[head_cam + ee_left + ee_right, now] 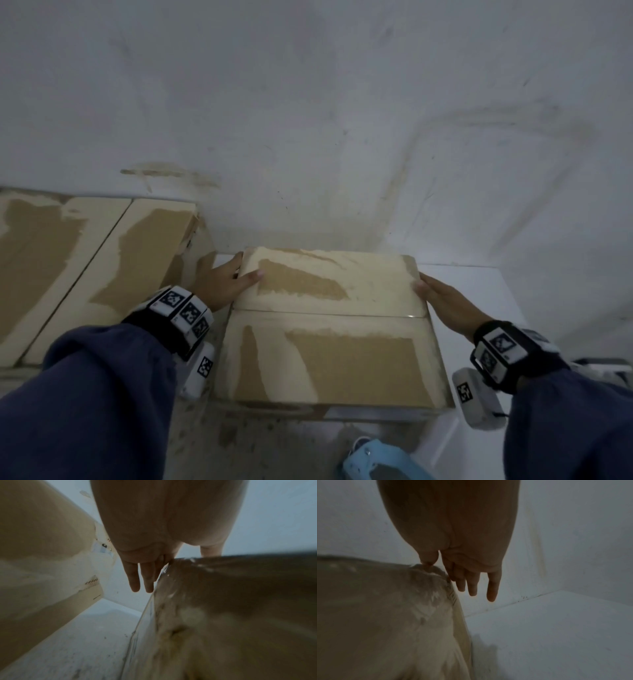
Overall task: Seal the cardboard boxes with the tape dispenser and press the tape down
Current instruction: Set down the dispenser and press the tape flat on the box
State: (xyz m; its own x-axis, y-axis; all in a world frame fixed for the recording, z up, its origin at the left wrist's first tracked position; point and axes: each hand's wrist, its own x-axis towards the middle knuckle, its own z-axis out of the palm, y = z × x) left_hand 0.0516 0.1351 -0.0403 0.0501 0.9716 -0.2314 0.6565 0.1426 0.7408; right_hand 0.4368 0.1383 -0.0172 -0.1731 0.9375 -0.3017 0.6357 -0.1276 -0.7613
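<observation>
A worn cardboard box sits on a white surface, its flaps closed, with a strip of clear tape along the seam. My left hand is at the box's far left corner, with the thumb on top. In the left wrist view its straight fingers lie against the side of the box. My right hand presses the right side, its thumb on the top edge. The right wrist view shows its fingers pointing down beside the box. A light blue plastic tool, probably the tape dispenser, lies below.
A larger cardboard box with closed flaps stands close on the left, leaving a narrow gap where my left hand is. A stained white wall rises right behind both boxes. Bare white tabletop extends to the right.
</observation>
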